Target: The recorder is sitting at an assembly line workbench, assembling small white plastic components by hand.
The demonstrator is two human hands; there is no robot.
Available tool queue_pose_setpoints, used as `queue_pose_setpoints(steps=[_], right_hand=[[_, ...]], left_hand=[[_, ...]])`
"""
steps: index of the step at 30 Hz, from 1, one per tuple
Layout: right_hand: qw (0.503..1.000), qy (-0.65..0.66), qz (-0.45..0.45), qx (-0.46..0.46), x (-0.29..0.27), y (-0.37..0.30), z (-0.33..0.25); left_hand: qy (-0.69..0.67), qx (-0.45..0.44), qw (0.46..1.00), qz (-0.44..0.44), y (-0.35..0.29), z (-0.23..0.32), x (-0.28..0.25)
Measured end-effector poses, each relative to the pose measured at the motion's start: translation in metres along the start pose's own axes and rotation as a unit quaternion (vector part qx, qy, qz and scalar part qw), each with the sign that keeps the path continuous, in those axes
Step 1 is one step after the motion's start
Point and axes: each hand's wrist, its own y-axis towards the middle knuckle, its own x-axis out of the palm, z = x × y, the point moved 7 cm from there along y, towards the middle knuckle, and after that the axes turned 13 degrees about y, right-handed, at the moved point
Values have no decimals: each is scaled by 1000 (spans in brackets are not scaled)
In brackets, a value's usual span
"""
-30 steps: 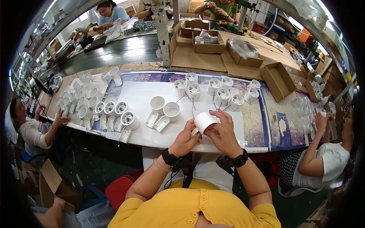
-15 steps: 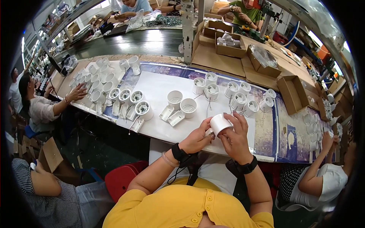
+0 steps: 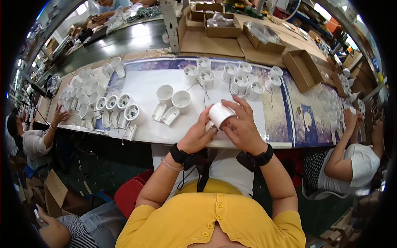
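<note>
While the left hand (image 3: pixel 200 133) is clamping one side and the right hand (image 3: pixel 245 127) is curling its fingers round the other, this white cylindrical housing (image 3: pixel 220 114) is hanging tilted over the near part of the surface (image 3: pixel 279 118). Its wall is looking smooth, plain and kinda glossy, and its lower end is mostly hiding behind fingers. Two open white housings (image 3: pixel 181 101) are sitting nearby, left of it, showing slotted bottoms.

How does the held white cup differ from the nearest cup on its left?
The held cup is in the left hand and right hand; the nearest cup stands on the table. The held cup tilts, showing mainly its side; the nearest cup opens upward, showing its inside. Both are white.
</note>
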Motion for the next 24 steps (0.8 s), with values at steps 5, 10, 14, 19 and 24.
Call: queue_pose_setpoints(steps=[5, 10, 14, 19, 24], right_hand=[[999, 41, -3, -7, 0, 5, 12], [999, 36, 10, 28, 3, 1, 21], [1000, 21, 14, 14, 3, -4, 11], [1000, 29, -3, -5, 2, -10, 3], [999, 45, 6, -20, 2, -11, 11]], left_hand=[[-45, 1, 999, -9, 6, 2, -5], [-88, -4, 996, -10, 11, -4, -2], [-99, 17, 995, -21, 5, -4, 1], [-119, 25, 992, -17, 3, -5, 0], [-88, 16, 995, -39, 5, -5, 1]])
